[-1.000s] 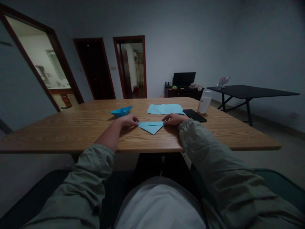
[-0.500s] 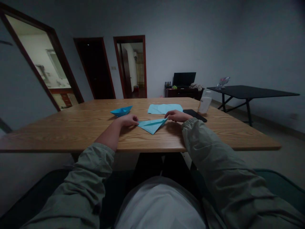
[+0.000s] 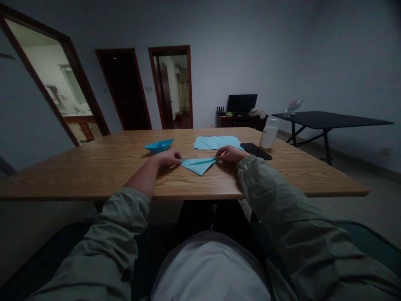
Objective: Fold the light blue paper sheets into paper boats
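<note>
A light blue sheet of folded paper (image 3: pixel 199 166) lies on the wooden table, a triangle with its point toward me and a folded strip along its far edge. My left hand (image 3: pixel 170 158) pinches its left corner between thumb and fingers. At the right corner, my right hand (image 3: pixel 229 154) is closed on the paper in the same way. Just beyond my left hand sits a darker blue paper boat (image 3: pixel 159 146). Behind my right hand lies another light blue sheet of paper (image 3: pixel 213 142), creased and flat.
A black flat object (image 3: pixel 257 151), perhaps a phone or tablet, lies right of my right hand. Beside it stands a clear-topped bottle (image 3: pixel 268 136) with a white lower part. The wooden table (image 3: pixel 94 171) has its near edge in front of my lap. A black table (image 3: pixel 332 119) stands farther right.
My right hand has moved slightly left and now closes on the paper's right corner, which looks flatter. My left hand has stayed on the left corner.
</note>
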`<action>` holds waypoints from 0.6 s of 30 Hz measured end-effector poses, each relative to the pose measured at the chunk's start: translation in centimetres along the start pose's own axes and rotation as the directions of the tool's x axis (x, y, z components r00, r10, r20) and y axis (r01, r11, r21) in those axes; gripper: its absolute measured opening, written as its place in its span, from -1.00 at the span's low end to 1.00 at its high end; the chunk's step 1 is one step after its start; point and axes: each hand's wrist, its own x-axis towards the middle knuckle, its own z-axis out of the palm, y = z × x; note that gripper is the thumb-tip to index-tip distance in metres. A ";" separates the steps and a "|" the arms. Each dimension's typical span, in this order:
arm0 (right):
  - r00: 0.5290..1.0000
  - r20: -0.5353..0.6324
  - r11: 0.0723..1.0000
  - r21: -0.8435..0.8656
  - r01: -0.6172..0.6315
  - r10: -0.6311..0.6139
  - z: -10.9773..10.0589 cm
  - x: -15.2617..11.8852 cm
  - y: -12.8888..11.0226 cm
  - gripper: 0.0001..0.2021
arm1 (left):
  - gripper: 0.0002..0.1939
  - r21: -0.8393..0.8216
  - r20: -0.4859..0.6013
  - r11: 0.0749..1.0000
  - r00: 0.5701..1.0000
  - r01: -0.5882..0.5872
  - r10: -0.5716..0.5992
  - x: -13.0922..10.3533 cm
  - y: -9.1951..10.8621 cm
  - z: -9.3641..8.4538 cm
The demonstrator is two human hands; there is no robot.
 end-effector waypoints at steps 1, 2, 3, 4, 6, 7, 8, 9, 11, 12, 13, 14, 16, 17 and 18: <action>1.000 0.009 1.000 0.011 -0.007 0.006 0.0 0.0 0.0 -0.67 | -0.67 0.001 0.000 1.000 1.000 0.000 0.000 0.0 0.0 0.0; 1.000 0.021 1.000 0.024 -0.007 0.006 0.1 0.1 0.1 -0.68 | -0.67 0.004 -0.002 1.000 1.000 -0.001 0.001 0.0 -0.1 0.0; 1.000 0.031 0.999 0.040 0.000 -0.001 0.2 0.1 0.2 -0.69 | -0.68 0.008 -0.003 1.000 1.000 -0.003 0.003 0.0 -0.1 0.1; 0.999 0.041 0.998 0.063 0.010 -0.013 0.3 0.2 0.2 -0.70 | -0.68 0.010 -0.005 1.000 1.000 -0.006 0.006 0.0 -0.2 0.1; 0.998 0.058 0.991 0.130 0.022 -0.030 0.5 0.3 0.3 -0.70 | -0.69 0.013 -0.017 1.000 1.000 -0.013 0.013 0.0 -0.3 0.1; 0.997 0.066 0.985 0.172 0.020 -0.031 0.6 0.3 0.3 -0.70 | -0.70 0.017 -0.028 1.000 0.999 -0.015 0.015 0.0 -0.3 0.1; 0.997 0.070 0.978 0.210 0.013 -0.028 0.7 0.3 0.3 -0.71 | -0.70 0.024 -0.039 1.000 0.999 -0.018 0.019 0.0 -0.3 0.1; 0.997 0.073 0.971 0.240 0.002 -0.020 0.7 0.3 0.2 -0.72 | -0.71 0.033 -0.050 0.999 0.998 -0.022 0.023 0.0 -0.2 0.0; 0.997 0.073 0.959 0.283 -0.029 0.008 0.8 0.2 -0.1 -0.74 | -0.71 0.037 -0.056 0.999 0.998 -0.026 0.028 -0.1 -0.2 0.0; 0.997 0.074 0.951 0.307 -0.046 0.025 0.7 0.1 -0.3 -0.76 | -0.71 0.030 -0.060 0.999 0.998 -0.029 0.030 -0.1 -0.2 0.0; 0.996 0.076 0.939 0.339 -0.061 0.038 0.7 0.0 -0.5 -0.78 | -0.71 0.021 -0.068 0.999 0.997 -0.029 0.031 -0.1 -0.2 0.1; 0.996 0.081 0.922 0.381 -0.074 0.046 0.6 -0.2 -0.7 -0.80 | -0.72 0.014 -0.079 1.000 0.996 -0.028 0.029 -0.1 -0.2 0.1; 0.994 0.097 0.880 0.468 -0.087 0.047 0.4 -0.4 -1.1 -0.82 | -0.72 0.005 -0.103 1.000 0.994 -0.029 0.029 -0.1 -0.2 0.2; 0.994 0.100 0.862 0.500 -0.083 0.037 0.4 -0.5 -1.2 -0.82 | -0.73 -0.001 -0.113 1.000 0.993 -0.029 0.029 -0.1 -0.2 0.3; 0.995 0.097 0.851 0.520 -0.070 0.023 0.3 -0.6 -1.3 -0.81 | -0.73 -0.011 -0.120 1.000 0.992 -0.029 0.027 -0.1 -0.1 0.3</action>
